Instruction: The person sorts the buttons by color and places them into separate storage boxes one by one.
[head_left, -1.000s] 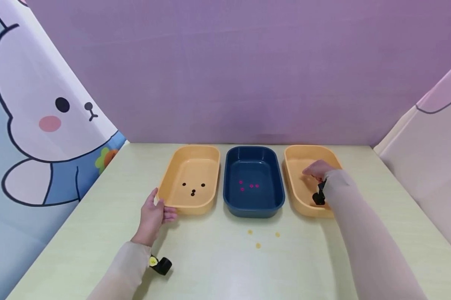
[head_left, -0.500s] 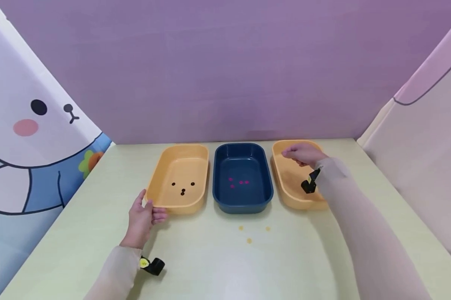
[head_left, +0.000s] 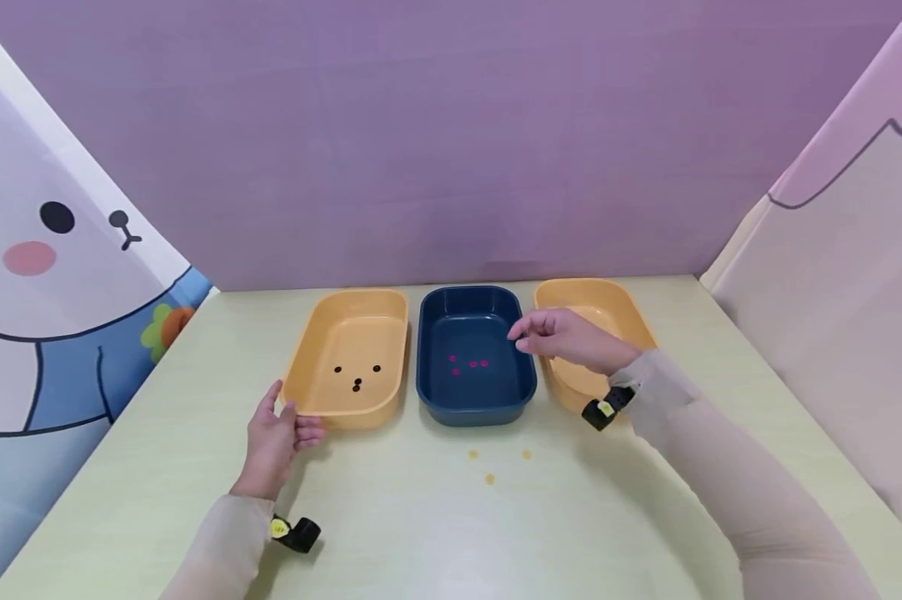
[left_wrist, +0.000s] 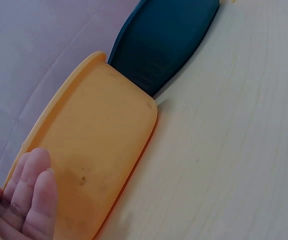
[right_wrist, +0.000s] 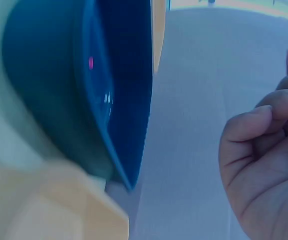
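My left hand [head_left: 271,446] touches the near left corner of the left yellow tray [head_left: 382,415], its relaxed fingers [left_wrist: 43,200] lying along the outer wall. Several small round black pieces [head_left: 357,382] lie in that tray. The dark blue tray [head_left: 475,415] in the middle holds several small pink rings [head_left: 473,364]. My right hand [head_left: 571,337] is in the air between the blue tray's right rim and the right yellow tray [head_left: 631,312]. Its fingers are loosely bent, and nothing shows between them. Part of the right tray's inside is hidden by this hand.
Three small round yellow pieces [head_left: 489,479] lie on the pale wooden table [head_left: 421,542] in front of the blue tray. The trays stand side by side near a purple cloth backdrop [head_left: 436,167]. Printed cloths hang at the left and right.
My right hand has risen out of the right yellow tray and moved left toward the blue tray, its fingers loosening. The left hand has stayed at its tray; the head view has shifted slightly.
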### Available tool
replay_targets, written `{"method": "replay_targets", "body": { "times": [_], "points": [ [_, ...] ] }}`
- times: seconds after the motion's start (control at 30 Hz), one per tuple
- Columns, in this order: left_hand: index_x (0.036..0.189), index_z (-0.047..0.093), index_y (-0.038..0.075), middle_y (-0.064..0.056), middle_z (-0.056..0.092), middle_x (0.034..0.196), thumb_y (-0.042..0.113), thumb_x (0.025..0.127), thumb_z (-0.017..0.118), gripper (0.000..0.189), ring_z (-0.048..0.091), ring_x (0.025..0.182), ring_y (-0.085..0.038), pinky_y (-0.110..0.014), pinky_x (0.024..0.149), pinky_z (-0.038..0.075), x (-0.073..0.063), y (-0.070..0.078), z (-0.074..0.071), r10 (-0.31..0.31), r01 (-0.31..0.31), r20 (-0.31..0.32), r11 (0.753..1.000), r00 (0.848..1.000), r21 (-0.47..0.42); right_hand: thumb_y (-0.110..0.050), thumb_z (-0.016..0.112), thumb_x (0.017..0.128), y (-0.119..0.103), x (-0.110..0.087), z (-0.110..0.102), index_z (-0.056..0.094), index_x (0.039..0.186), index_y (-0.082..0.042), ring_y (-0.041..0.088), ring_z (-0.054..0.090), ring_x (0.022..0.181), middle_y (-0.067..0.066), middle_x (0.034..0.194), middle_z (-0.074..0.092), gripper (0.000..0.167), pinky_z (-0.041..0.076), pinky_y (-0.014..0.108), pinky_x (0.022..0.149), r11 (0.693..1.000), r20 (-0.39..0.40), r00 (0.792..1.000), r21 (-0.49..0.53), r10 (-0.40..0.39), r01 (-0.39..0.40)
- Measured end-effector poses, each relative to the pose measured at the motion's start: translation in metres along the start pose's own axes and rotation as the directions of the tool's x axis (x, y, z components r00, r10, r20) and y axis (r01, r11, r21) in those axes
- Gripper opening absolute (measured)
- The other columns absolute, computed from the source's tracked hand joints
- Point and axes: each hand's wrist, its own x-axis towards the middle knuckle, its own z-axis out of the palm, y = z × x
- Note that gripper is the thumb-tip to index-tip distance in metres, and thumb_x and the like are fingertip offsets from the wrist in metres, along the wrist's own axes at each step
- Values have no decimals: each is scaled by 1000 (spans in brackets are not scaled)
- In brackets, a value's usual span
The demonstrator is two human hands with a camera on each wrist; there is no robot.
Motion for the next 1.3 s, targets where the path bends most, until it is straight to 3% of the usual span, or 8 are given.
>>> {"method": "replay_targets", "body": {
  "times": [0.2, 0.37, 0.43, 0.57, 0.63, 0.83, 0.9, 1.3],
  "points": [
    [153, -11, 22, 6, 62, 64, 11, 106, 25, 61, 63, 56, -5, -22, 62, 54, 0, 0, -1, -11, 11, 11, 1000, 1000, 2, -6, 60, 94, 6, -13, 22, 61, 109, 6, 14, 46, 63, 0, 67, 48, 19, 42, 26, 69, 999, 148, 988, 20, -47, 44],
    [153, -11, 22, 7, 62, 62, 11, 106, 24, 60, 62, 54, -5, -21, 60, 54, -1, 1, -2, -9, 9, 6, 1000, 1000, -8, -3, 61, 91, 23, -22, 33, 61, 110, 8, 10, 45, 64, -4, 66, 44, 22, 43, 25, 73, 998, 278, 958, 16, -70, 68],
    [153, -11, 21, 7, 62, 61, 11, 106, 24, 60, 62, 53, -4, -21, 59, 54, -1, 1, -2, -8, 8, 6, 1000, 1000, -11, 0, 62, 89, 32, -25, 35, 59, 111, 10, 8, 42, 62, -6, 65, 42, 25, 42, 24, 73, 998, 359, 931, 27, -60, 54],
    [153, -11, 21, 7, 62, 61, 11, 106, 24, 60, 62, 53, -4, -20, 59, 54, -1, 0, -1, -10, 10, 9, 1000, 1000, -12, 6, 63, 85, 49, -29, 38, 57, 111, 13, 4, 36, 58, -7, 64, 40, 28, 34, 19, 63, 998, 523, 851, 59, -49, 22],
    [153, -12, 21, 7, 62, 62, 11, 106, 24, 60, 62, 53, -4, -20, 59, 54, -1, 0, -1, -10, 10, 14, 1000, 1000, -11, 6, 64, 84, 56, -29, 41, 58, 109, 13, 3, 34, 56, -8, 63, 40, 26, 28, 18, 57, 999, 552, 833, 53, -34, 5],
    [153, -13, 21, 6, 62, 63, 11, 106, 23, 61, 62, 53, -5, -21, 60, 54, 3, 1, -2, -12, 12, 33, 1000, 999, -8, 3, 70, 78, 70, -23, 55, 68, 95, 5, 8, 37, 58, -5, 66, 45, 17, 28, 19, 53, 994, 398, 910, -26, 111, -110],
    [153, -13, 21, 6, 63, 63, 11, 106, 23, 61, 62, 53, -5, -21, 59, 54, 3, 1, -3, -19, 19, 31, 1000, 999, -4, 5, 71, 76, 73, -21, 60, 69, 91, 5, 8, 38, 58, -4, 66, 45, 16, 29, 19, 53, 989, 349, 926, -29, 146, -145],
    [153, -12, 20, 7, 63, 62, 11, 106, 24, 60, 62, 53, -4, -20, 60, 54, 2, 1, -3, -4, 4, 29, 1000, 1000, 3, 13, 69, 70, 79, -18, 68, 70, 86, 3, 9, 41, 57, -3, 63, 45, 19, 33, 19, 54, 977, 286, 937, -121, 202, -174]
  ]
}}
